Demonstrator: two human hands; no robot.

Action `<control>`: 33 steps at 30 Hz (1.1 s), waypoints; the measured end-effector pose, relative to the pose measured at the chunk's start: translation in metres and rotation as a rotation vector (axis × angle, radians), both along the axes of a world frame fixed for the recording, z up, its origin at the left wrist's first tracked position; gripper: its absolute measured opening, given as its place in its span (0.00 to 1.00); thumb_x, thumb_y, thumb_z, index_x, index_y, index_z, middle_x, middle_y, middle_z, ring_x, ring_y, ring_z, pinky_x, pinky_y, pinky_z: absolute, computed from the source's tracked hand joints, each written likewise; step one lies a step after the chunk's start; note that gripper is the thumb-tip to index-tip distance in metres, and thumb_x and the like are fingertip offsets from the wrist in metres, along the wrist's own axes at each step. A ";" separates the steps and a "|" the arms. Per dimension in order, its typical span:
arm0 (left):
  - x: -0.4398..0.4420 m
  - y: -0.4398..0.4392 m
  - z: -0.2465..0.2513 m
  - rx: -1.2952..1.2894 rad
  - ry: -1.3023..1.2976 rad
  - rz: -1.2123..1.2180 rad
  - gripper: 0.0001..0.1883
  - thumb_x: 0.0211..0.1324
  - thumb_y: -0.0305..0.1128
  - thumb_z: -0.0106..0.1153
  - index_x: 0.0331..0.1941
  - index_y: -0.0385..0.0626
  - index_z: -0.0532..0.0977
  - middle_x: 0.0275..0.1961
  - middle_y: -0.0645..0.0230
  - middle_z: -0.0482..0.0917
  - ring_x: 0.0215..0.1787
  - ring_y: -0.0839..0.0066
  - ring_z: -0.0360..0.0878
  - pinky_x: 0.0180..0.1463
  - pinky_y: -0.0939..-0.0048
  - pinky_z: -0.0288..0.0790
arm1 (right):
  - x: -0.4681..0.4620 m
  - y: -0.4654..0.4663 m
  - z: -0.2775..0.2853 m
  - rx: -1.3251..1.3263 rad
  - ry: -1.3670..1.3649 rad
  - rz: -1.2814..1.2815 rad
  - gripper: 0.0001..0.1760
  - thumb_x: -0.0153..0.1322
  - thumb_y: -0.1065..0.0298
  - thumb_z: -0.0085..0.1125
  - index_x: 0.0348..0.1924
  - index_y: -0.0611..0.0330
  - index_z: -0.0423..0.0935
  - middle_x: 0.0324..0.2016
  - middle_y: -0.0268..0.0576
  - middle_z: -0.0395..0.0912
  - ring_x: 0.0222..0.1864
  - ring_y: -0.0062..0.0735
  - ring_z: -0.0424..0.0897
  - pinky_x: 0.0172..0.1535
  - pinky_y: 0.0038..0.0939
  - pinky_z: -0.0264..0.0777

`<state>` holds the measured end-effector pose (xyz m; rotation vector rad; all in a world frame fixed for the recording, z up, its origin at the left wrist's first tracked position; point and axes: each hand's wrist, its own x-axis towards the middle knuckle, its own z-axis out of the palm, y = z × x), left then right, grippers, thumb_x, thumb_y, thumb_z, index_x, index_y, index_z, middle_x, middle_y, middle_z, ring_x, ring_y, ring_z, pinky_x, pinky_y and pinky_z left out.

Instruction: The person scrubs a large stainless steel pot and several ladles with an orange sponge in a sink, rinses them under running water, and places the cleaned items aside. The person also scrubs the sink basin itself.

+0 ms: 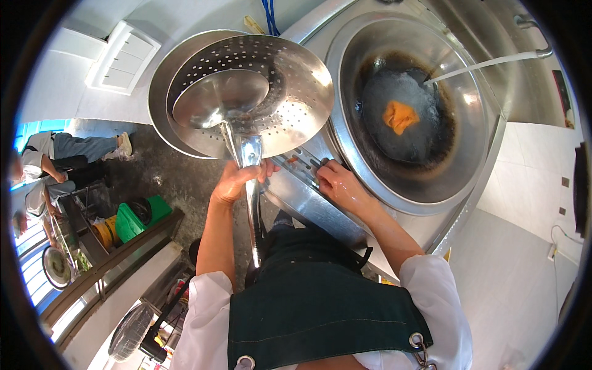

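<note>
My left hand [238, 180] grips the metal handles of a perforated strainer [296, 111] and a ladle [222, 95]. The ladle's bowl lies nested inside the strainer. Behind the strainer shows the rim of a plain metal bowl [159, 99]; what supports it is hidden. My wet right hand [342, 187] has its fingers curled at the slotted metal strip [303, 166] along the stove's front; whether it grips something there is unclear. Just beyond it, a large wok [467, 129] holds water and an orange cloth [400, 117]. A stream runs into it from a spout [545, 52].
A steel stove top [310, 44] surrounds the wok. At left, two people [44, 171] are past a metal rail [115, 259], near a green bin [155, 217]. A fan [132, 333] stands at lower left. The dark floor [180, 185] looks wet.
</note>
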<state>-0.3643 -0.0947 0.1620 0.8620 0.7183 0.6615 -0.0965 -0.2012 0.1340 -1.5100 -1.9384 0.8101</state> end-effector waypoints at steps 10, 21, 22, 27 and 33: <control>-0.002 -0.001 -0.003 0.019 0.030 -0.017 0.12 0.50 0.35 0.61 0.32 0.38 0.78 0.24 0.67 0.75 0.37 0.67 0.75 0.59 0.51 0.74 | -0.059 -0.037 0.048 0.097 0.216 0.334 0.17 0.71 0.73 0.61 0.54 0.58 0.79 0.55 0.46 0.76 0.55 0.44 0.79 0.52 0.38 0.79; 0.000 0.001 0.000 0.029 0.015 -0.046 0.14 0.50 0.38 0.61 0.33 0.38 0.78 0.25 0.66 0.75 0.37 0.68 0.74 0.60 0.53 0.74 | -0.038 0.058 -0.005 0.009 -0.081 0.059 0.20 0.63 0.72 0.67 0.49 0.51 0.82 0.44 0.49 0.77 0.47 0.53 0.81 0.44 0.47 0.78; 0.000 0.000 0.000 0.029 0.007 -0.047 0.14 0.50 0.38 0.61 0.33 0.37 0.78 0.25 0.66 0.75 0.37 0.68 0.74 0.60 0.53 0.74 | -0.039 0.060 -0.007 0.035 -0.103 0.079 0.17 0.62 0.71 0.67 0.46 0.52 0.82 0.44 0.50 0.78 0.47 0.54 0.82 0.44 0.48 0.78; -0.004 0.001 -0.004 0.040 -0.019 -0.060 0.13 0.51 0.37 0.60 0.35 0.38 0.78 0.25 0.66 0.75 0.38 0.68 0.74 0.60 0.53 0.73 | -0.043 0.066 0.002 -0.056 -0.221 0.194 0.10 0.68 0.69 0.58 0.42 0.57 0.81 0.40 0.52 0.80 0.42 0.55 0.83 0.44 0.48 0.78; -0.003 0.002 -0.004 0.034 -0.027 -0.073 0.12 0.51 0.36 0.60 0.33 0.38 0.78 0.25 0.66 0.75 0.38 0.68 0.74 0.60 0.51 0.73 | -0.044 0.073 0.001 -0.087 -0.250 0.209 0.10 0.69 0.70 0.54 0.40 0.62 0.80 0.36 0.55 0.83 0.39 0.57 0.84 0.42 0.50 0.78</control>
